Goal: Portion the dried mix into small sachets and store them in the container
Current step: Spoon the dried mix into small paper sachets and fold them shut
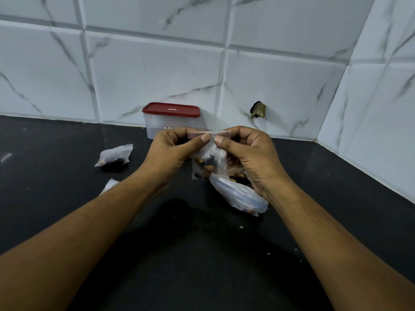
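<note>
**Sealing the Sachet**

**Step in hand (judged from the grip):** closing the seal strip [208, 133] of a filled sachet [208, 163].

**Hand position.** The left hand [173, 151] pinches the left half of the strip between the thumb and curled fingers. The right hand [247, 153] pinches the right half in the same way. The two thumb tips nearly meet at the centre. The sachet hangs from this grip above the counter [202, 254], in front of the container [157, 129].

**Procedure.**
1. Hold the strip level and taut between both hands.
2. Press from one end across to the other, leaving no gap.
3. Keep the contents settled low so that no piece enters the track.
4. Check both outer ends of the strip, which probably open first.
5. Do not squeeze the body, because the film looks thin.

**Appearance.**
- A finished sachet [114, 154] lies on the counter at far left, well apart from the hands.
- The held sachet is clear, creased film. Brown and black pieces of dried mix [205, 166] sit in its lower half, and the upper part is empty.
- The container is translucent, stands against the tiled wall, and has its red lid [171, 110] on. The lid must come off before storing.
- The supply bag [240, 195] lies below the right hand, with mix showing at its mouth.
</note>
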The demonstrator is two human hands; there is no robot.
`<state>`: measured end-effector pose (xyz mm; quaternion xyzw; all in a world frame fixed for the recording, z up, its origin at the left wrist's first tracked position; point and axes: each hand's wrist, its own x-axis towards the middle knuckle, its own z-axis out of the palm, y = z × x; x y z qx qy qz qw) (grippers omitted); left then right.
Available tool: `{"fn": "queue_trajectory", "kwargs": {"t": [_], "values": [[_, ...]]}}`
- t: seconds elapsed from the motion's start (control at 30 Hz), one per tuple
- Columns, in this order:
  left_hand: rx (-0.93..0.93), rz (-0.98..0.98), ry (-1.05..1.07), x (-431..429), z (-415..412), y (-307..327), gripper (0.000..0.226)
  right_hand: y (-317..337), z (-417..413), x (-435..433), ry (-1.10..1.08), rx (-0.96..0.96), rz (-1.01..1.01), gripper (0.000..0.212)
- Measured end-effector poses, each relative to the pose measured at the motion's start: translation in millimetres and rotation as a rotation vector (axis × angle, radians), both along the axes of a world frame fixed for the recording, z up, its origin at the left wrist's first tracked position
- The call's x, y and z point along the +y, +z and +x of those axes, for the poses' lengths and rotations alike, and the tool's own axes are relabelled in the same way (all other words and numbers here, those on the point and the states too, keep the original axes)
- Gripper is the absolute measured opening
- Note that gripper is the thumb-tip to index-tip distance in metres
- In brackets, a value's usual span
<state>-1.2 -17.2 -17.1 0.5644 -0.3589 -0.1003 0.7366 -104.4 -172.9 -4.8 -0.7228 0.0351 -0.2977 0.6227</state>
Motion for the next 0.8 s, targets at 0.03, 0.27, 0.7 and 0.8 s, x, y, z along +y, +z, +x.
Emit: {"fn": "queue_trajectory", "kwargs": {"t": [0.03,0.27,0.7,0.8], "values": [[-0.001,0.004,0.002,-0.1,0.3,0.0,0.011,0.2,0.0,0.1,0.0,0.001,0.0,0.004],[-0.001,0.018,0.015,0.4,-0.5,-0.3,0.011,0.5,0.1,1.5,0.005,0.019,0.001,0.006],[-0.015,0.022,0.037,0.1,-1.1,0.2,0.009,-0.1,-0.6,0.9,-0.014,0.006,0.013,0.007],[-0.015,0.022,0.014,1.0,-2.1,1.3,0.013,0.5,-0.6,-0.6,-0.016,0.0,0.012,0.009]]}}
